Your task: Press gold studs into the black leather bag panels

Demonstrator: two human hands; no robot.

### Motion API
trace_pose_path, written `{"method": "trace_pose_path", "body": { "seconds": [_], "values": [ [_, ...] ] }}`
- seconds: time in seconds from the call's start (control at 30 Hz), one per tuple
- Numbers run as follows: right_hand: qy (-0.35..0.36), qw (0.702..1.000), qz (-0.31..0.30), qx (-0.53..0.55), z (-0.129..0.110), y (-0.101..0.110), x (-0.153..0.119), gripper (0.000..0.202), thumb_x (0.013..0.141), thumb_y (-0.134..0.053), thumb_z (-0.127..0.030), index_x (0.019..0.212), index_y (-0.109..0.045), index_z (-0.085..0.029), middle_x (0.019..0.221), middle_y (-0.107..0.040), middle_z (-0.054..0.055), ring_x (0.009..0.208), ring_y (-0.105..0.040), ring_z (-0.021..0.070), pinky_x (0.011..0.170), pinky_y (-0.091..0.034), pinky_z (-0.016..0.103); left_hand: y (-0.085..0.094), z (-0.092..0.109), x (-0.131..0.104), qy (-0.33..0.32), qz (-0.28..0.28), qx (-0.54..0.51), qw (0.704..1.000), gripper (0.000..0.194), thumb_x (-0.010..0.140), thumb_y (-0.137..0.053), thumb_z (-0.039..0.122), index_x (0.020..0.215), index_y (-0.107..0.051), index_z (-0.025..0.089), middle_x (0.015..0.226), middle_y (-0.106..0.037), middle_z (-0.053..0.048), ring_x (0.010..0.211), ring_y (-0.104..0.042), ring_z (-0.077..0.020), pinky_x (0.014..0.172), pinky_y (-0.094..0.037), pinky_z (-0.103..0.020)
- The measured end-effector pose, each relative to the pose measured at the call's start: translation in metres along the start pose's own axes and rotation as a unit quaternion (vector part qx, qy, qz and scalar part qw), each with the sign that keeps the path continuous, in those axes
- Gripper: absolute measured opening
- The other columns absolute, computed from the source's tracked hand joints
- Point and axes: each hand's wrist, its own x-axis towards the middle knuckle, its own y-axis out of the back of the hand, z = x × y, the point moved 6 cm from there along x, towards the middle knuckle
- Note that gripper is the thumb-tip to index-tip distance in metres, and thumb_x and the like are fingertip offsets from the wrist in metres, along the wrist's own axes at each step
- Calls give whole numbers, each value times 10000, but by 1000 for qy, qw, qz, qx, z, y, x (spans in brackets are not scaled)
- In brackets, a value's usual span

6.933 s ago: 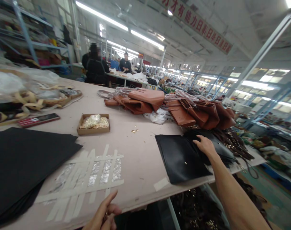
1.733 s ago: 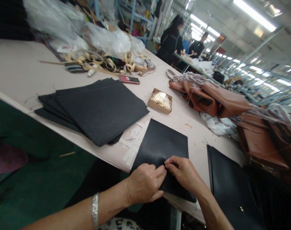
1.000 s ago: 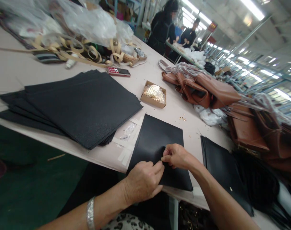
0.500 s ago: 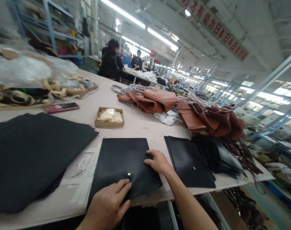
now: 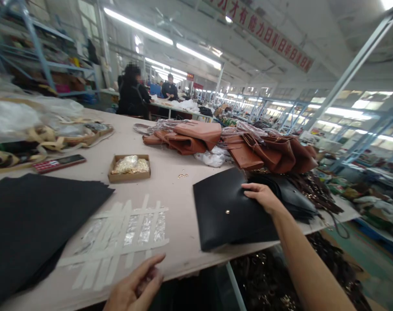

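The fingers of the right hand [image 5: 267, 199] lay on the upper right part of a smooth black leather-like rectangular panel [image 5: 216, 216]; whether they were pinched on it could not be told. The panel, with one small round gold stud [image 5: 227, 212], lay slanted near the bench's near edge, right of the middle. The left hand [image 5: 134, 283] was over that same edge, thumb and forefinger apart, holding nothing visible.

Just beyond it, clear plastic sheeting under strips of pale tape [image 5: 131, 229] covered part of the pinkish bench [image 5: 180, 207]. More black panels [image 5: 296, 198] lay near the right corner, beside dark brown straps [image 5: 308, 188]. A stack of matt black sheets [image 5: 37, 224] filled the near left. Farther in stood an open cardboard box [image 5: 130, 176] of gold pieces, with loose gold rings [image 5: 182, 176] to its right. Brown leather-like bags [image 5: 199, 134] lined the far right edge.
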Motion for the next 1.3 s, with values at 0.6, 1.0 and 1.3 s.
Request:
{"method": "trace_pose_path", "body": {
  "seconds": [0.6, 1.0, 1.3],
  "values": [
    [323, 899, -294, -39, -62, -233, -187, 254, 885, -569, -206, 1107, -674, -270, 1044, -718, 17, 888, -653, 175, 818, -512, 288, 18, 35, -16, 1, -13, -119, 993, 805, 903, -366, 46, 1524, 85, 290, 1502, -410, -143, 1298, -502, -195, 1073, -426, -448],
    [237, 894, -379, -12, -61, -288, -197, 231, 840, -570, -144, 1001, -709, -234, 926, -740, 10, 841, -695, 173, 783, -540, 254, 47, 18, -28, 7, 17, -74, 997, 846, 797, -431, -21, 1534, -86, 208, 1535, -353, -142, 1391, -373, -226, 1139, -337, -492],
    [60, 882, -439, 160, -48, -311, -191, 152, 815, -718, -318, 921, -705, -211, 916, -750, 37, 818, -704, 180, 741, -583, 284, 71, 16, -36, 34, 62, -90, 993, 728, 843, -475, 28, 1502, -231, 218, 1474, -453, -117, 1325, -465, -222, 1113, -393, -462]
  ]
}}
